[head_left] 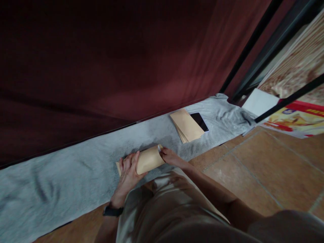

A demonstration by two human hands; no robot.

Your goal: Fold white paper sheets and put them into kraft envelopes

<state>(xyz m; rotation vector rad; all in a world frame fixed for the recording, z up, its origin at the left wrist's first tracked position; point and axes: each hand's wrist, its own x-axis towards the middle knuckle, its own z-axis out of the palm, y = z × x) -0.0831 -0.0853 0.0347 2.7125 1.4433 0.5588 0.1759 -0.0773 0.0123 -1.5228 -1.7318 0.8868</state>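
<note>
A brown paper envelope (150, 160) lies crosswise in front of me on a grey cloth, its upper side bulging and its right end gaping. My left hand (130, 168) grips its left part, fingers over the top and thumb along the near side. At the open end, my right hand (170, 156) has its fingers closed at the edge; the fingertips are partly hidden by the paper. A small whitish patch shows at that mouth, too small to name. Further right is a loose stack of similar brown envelopes (187, 125), partly covering a dark phone (199, 121).
The long grey cloth (76, 179) covers a narrow ledge beside a dark red curtain (126, 67). Black metal bars (250, 47) stand at the right. Behind them are a white box-like piece (260, 102) and colourful printed packaging (298, 118). Brown floor tiles (253, 179) lie below.
</note>
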